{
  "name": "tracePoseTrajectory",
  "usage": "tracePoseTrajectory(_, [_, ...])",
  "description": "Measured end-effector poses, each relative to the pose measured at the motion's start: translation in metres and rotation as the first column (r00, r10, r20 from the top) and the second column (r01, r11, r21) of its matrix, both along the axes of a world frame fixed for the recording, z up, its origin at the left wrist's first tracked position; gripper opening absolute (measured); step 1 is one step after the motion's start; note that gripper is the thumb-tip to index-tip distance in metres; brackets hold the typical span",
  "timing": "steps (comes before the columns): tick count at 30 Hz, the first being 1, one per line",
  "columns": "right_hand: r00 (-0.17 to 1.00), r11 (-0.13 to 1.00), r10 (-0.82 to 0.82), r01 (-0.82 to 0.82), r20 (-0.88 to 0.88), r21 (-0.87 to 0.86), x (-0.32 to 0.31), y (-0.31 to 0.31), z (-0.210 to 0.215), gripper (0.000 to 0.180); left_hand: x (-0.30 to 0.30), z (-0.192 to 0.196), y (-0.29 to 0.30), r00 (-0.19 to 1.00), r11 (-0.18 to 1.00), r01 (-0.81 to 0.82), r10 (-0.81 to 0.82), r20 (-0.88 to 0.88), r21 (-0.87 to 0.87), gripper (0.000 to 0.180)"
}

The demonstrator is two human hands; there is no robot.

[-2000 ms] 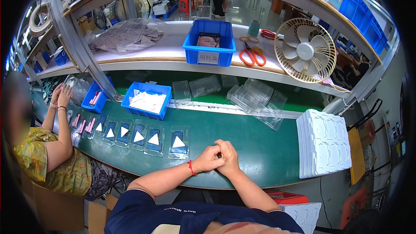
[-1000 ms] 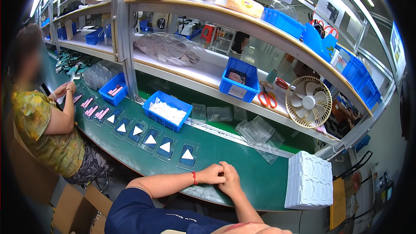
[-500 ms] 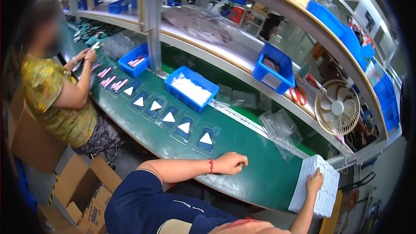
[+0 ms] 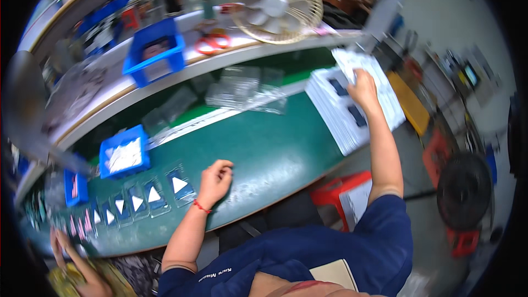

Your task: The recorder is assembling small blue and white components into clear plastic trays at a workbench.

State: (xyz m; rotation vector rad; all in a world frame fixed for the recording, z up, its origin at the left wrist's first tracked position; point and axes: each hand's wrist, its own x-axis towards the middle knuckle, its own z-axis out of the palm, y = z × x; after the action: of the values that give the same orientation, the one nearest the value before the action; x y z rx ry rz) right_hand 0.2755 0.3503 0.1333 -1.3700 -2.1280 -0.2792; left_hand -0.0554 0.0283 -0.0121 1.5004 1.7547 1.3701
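Observation:
My right hand [image 4: 363, 89] grips the upper white plastic tray [image 4: 382, 80] by its left part, at the table's right end. That tray is shifted and lifted at its far edge above a stack of similar white trays [image 4: 334, 124]. Small dark rectangular pieces [image 4: 357, 115] show in the uncovered tray below. My left hand [image 4: 216, 180] hovers near the table's front edge, its fingers loosely curled with nothing visible in them. Nearest it is a row of clear plastic pieces with dark blue rectangles and white triangles [image 4: 179, 186].
A blue bin of white pieces [image 4: 124, 155] stands behind the row. Clear plastic trays [image 4: 234, 91] lie under the shelf, which holds a blue bin [image 4: 155, 52], red-handled scissors [image 4: 213, 43] and a fan [image 4: 273, 5]. At far left are a co-worker's hands [image 4: 59, 240]. A red stool [image 4: 338, 192] stands below.
My view has swung right. My right hand has gone from resting on the stack to pulling the upper tray aside, uncovering dark pieces. My left hand stays curled near the table's front edge.

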Motion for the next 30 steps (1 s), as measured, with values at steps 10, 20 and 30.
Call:
tracePoseTrajectory(10, [0.817, 0.839, -0.544, 0.53, 0.191, 0.122, 0.17, -0.156, -0.074, 0.038, 0.004, 0.009, 0.003, 1.0, 0.997, 0.022, -0.023, -0.015, -0.072, 0.017])
tracePoseTrajectory(20, [0.78, 0.758, -0.523, 0.61, 0.344, -0.231, 0.228, -0.291, -0.282, 0.05, 0.003, 0.003, 0.002, 0.997, 0.995, 0.014, -0.021, -0.072, -0.104, 0.014])
tracePoseTrajectory(30, [0.77, 0.569, -0.397, 0.633, 0.499, -0.525, 0.208, -0.289, -0.253, 0.087, 0.004, 0.005, 0.005, 0.999, 0.991, 0.009, -0.014, -0.04, -0.132, 0.015])
